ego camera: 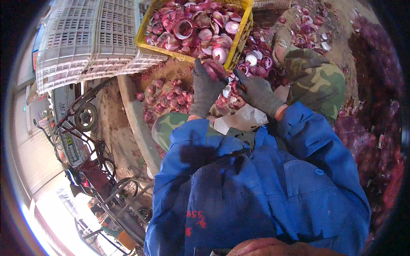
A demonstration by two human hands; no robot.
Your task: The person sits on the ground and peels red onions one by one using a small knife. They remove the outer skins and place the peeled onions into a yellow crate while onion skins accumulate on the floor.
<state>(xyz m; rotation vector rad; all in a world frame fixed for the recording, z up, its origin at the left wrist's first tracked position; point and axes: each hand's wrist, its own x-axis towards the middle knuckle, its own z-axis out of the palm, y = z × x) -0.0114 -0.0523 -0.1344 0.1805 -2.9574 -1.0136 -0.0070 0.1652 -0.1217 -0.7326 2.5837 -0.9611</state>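
Note:
My left hand (pixel 206 91), in a grey knit glove, holds a red onion (pixel 214 69) at the near rim of a yellow plastic crate (pixel 179 57). My right hand (pixel 260 92), gloved the same way, is just right of the onion with its fingers pointing toward it. Something small and dark shows by its fingertips, but I cannot tell what it is or whether it is gripped. Peeled and cut onion pieces with loose skins (pixel 205 34) fill the crate. Below the hands, a pale sheet-like piece (pixel 241 119) lies between my legs.
Whole red onions (pixel 173 99) lie on the ground at left, beside a concrete curb (pixel 136 118). Stacked white plastic crates (pixel 105 38) stand at upper left. Onion scraps (pixel 256 60) cover the ground right of the yellow crate. A cart frame with wheels (pixel 86 116) is farther left.

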